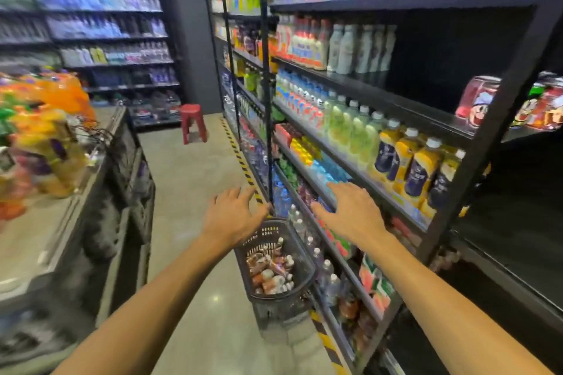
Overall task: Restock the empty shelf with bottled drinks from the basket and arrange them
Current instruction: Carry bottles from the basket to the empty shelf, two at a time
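A black plastic basket (300, 256) stands on the aisle floor against the foot of the drinks rack. Several small bottles (271, 272) with brown and orange contents and white caps lie inside it. My left hand (236, 216) hovers above the basket's far rim, palm down, fingers spread, holding nothing. My right hand (350, 211) is stretched out over the rack's lower tiers, fingers spread and empty. A dark bare stretch of shelf (451, 49) lies to the right of the white bottles on the second tier.
The tall black rack (493, 143) full of bottles runs along the right. Yellow-black tape (240, 158) marks the floor edge. A counter (39, 222) with packaged goods is on the left. A red stool (192, 122) stands down the aisle.
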Demonstrator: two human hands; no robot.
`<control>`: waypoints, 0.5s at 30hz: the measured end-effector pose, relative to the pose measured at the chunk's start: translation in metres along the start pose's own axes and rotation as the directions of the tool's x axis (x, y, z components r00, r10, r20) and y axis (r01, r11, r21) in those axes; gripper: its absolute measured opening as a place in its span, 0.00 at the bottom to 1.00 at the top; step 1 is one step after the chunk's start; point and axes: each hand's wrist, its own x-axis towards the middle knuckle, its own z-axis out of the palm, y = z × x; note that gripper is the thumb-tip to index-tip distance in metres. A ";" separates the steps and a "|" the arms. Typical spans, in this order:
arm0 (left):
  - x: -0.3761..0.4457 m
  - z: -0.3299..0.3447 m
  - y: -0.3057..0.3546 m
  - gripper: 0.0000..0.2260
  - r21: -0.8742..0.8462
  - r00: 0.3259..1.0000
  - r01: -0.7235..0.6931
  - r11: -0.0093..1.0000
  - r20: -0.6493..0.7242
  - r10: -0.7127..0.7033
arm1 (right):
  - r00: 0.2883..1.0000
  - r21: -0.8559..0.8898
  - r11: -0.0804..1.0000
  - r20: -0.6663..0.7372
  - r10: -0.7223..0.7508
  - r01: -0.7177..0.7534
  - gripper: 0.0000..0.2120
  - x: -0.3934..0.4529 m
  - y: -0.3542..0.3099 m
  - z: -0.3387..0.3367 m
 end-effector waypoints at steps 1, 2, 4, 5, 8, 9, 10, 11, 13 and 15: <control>0.010 0.002 -0.008 0.31 0.003 1.000 0.023 1.000 -0.001 -0.023 | 1.000 0.010 1.000 0.004 -0.020 0.020 0.35 0.015 -0.003 0.005; 0.022 0.005 -0.014 0.31 0.000 0.999 0.044 0.999 -0.002 -0.044 | 0.999 0.012 0.999 0.004 -0.042 0.042 0.34 0.031 -0.005 0.011; 0.045 0.013 -0.025 0.32 -0.003 0.997 0.083 0.997 0.006 -0.083 | 0.997 0.021 0.997 0.014 -0.074 0.074 0.33 0.061 -0.006 0.024; 0.056 0.018 -0.029 0.32 0.001 0.995 0.103 0.995 0.010 -0.103 | 0.996 0.032 0.996 0.022 -0.085 0.084 0.34 0.076 -0.005 0.030; 0.082 0.035 -0.037 0.33 0.012 0.987 0.161 0.987 0.014 -0.161 | 0.992 0.035 0.993 0.053 -0.118 0.116 0.35 0.115 -0.002 0.049; 0.088 0.042 -0.038 0.33 0.015 0.984 0.176 0.984 0.019 -0.176 | 0.990 0.031 0.992 0.067 -0.127 0.125 0.35 0.126 -0.001 0.056; 0.094 0.049 -0.040 0.33 0.021 0.982 0.187 0.982 0.026 -0.187 | 0.988 0.025 0.991 0.082 -0.134 0.132 0.35 0.136 0.000 0.062; 0.099 0.056 -0.043 0.32 0.028 0.980 0.193 0.981 0.034 -0.194 | 0.985 0.024 0.990 0.098 -0.141 0.140 0.36 0.145 0.001 0.069; 0.109 0.068 -0.047 0.32 0.053 0.979 0.194 0.980 0.050 -0.197 | 0.980 0.024 0.988 0.129 -0.152 0.150 0.36 0.159 0.002 0.084; 0.124 0.079 -0.052 0.32 0.081 0.979 0.191 0.978 0.056 -0.195 | 0.974 0.016 0.989 0.170 -0.150 0.149 0.37 0.174 0.004 0.099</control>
